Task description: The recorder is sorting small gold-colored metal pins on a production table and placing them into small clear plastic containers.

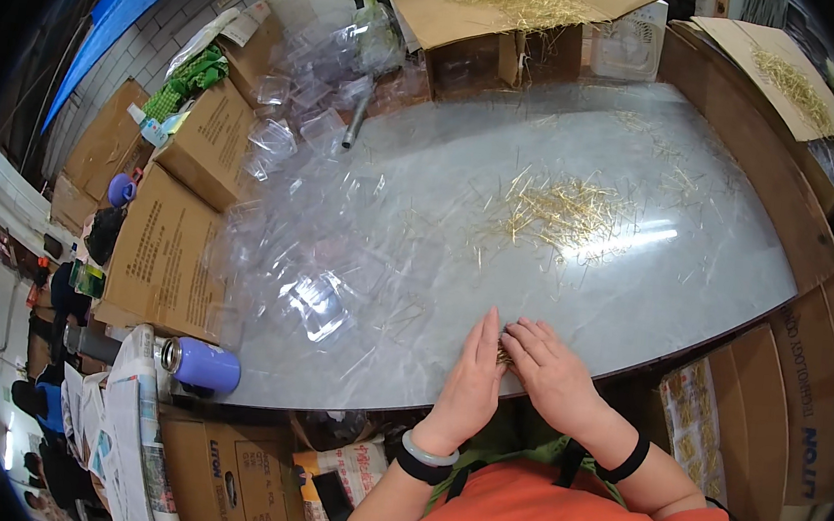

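Note:
At the table's near edge my left hand (469, 386) and my right hand (552, 372) come together around a small bundle of thin gold-coloured pins (505, 356). The left fingers lie straight and pressed together along one side of it. From the other side the right fingers curl over, hiding most of the bundle. Farther off, a loose heap of the same thin gold-coloured pins (565, 214) lies scattered on the grey glossy table (451, 323).
Clear plastic boxes (319, 307) cover the table's left side, with a metal tube (357, 121) behind them. A purple bottle (204, 365) lies at the near left corner. Cardboard boxes (165, 248) line the left. Another pile of gold pins (519, 0) tops cardboard at the back.

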The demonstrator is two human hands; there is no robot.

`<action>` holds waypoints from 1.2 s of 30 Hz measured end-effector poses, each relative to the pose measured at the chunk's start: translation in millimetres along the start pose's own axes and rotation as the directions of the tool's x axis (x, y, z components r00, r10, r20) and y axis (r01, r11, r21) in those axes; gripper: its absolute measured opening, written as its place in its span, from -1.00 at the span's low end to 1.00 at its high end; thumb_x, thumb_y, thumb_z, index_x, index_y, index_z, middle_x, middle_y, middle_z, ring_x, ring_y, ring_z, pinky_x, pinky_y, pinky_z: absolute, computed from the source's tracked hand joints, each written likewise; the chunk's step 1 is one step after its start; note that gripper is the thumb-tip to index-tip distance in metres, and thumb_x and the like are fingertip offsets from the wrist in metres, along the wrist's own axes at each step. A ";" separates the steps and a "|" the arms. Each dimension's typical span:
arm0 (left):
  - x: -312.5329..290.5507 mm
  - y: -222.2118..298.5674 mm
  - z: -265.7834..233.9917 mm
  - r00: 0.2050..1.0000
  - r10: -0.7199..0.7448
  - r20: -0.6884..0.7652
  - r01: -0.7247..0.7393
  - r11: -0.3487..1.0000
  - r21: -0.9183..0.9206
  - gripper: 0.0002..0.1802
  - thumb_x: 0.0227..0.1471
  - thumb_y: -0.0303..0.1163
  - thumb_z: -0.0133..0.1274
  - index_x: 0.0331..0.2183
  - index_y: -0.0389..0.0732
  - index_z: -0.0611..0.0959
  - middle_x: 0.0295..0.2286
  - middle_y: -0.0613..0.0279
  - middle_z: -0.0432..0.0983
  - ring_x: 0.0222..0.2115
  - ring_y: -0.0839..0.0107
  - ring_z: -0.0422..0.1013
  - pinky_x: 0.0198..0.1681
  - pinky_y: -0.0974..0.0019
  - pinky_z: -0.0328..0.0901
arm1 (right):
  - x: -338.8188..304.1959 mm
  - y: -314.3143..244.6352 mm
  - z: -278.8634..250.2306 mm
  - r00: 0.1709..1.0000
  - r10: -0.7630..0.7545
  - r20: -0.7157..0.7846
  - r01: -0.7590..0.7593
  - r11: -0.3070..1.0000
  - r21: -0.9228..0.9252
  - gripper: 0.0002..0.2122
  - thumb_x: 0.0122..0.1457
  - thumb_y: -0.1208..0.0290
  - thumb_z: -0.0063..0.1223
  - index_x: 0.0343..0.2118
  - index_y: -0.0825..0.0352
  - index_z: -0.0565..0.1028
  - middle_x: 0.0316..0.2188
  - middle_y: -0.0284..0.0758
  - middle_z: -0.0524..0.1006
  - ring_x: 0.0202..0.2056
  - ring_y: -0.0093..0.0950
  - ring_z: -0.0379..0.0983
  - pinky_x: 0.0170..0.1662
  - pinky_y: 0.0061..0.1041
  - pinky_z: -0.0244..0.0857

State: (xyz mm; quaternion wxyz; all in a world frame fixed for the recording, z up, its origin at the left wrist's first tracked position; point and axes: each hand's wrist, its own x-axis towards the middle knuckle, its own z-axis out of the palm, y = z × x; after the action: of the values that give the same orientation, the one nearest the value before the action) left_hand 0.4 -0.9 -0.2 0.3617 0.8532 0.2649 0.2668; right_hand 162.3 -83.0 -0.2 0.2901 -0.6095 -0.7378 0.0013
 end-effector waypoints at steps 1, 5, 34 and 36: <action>-0.2 -0.3 -1.9 1.000 -0.008 0.005 0.008 1.000 -0.015 -0.15 0.12 -0.68 0.02 0.37 -0.40 0.04 0.28 -0.28 0.11 0.29 -0.18 0.13 0.34 0.03 0.10 | -0.2 -1.1 0.6 1.000 0.004 -0.007 -0.004 1.000 -0.006 -0.59 0.15 0.51 0.03 0.09 0.47 0.44 0.15 -0.10 0.43 0.23 -0.12 0.34 0.33 -0.16 0.20; -20.7 10.4 -18.1 0.998 -0.058 -0.022 0.057 0.997 -0.055 -0.14 0.14 -0.65 -0.02 0.37 -0.44 -0.04 0.32 -0.30 0.01 0.35 -0.19 -0.02 0.40 0.01 -0.05 | -2.8 0.8 0.4 1.000 0.017 0.013 -0.017 0.999 0.029 -0.58 0.16 0.53 -0.02 0.11 0.48 0.43 0.15 -0.09 0.43 0.24 -0.11 0.33 0.35 -0.14 0.17; -19.0 16.2 -5.4 0.938 -0.176 -0.297 0.234 0.957 0.170 -0.65 0.08 -0.46 0.24 -0.08 -0.32 0.61 -0.18 -0.02 0.52 -0.22 0.09 0.47 -0.12 0.15 0.38 | -5.4 1.1 -5.7 0.997 0.081 -0.018 -0.081 0.996 0.043 -0.59 0.13 0.63 -0.07 0.09 0.53 0.40 0.10 -0.04 0.37 0.20 -0.01 0.30 0.29 -0.14 0.22; -37.4 12.3 -24.1 0.894 -0.236 -0.381 0.308 0.941 0.142 -0.70 0.22 -0.46 0.13 -0.02 -0.33 0.59 -0.24 0.04 0.58 -0.35 0.27 0.54 -0.25 0.27 0.46 | -6.1 2.0 -4.8 0.997 0.057 -0.059 -0.055 0.998 0.035 -0.59 0.13 0.63 -0.07 0.09 0.52 0.41 0.12 -0.03 0.37 0.21 -0.01 0.30 0.30 -0.13 0.21</action>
State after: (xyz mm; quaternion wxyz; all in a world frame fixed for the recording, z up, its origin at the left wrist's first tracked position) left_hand -38.9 -20.9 13.6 0.2542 0.7762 0.4687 0.3364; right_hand 166.7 -89.7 0.4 0.3218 -0.6247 -0.7114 0.0033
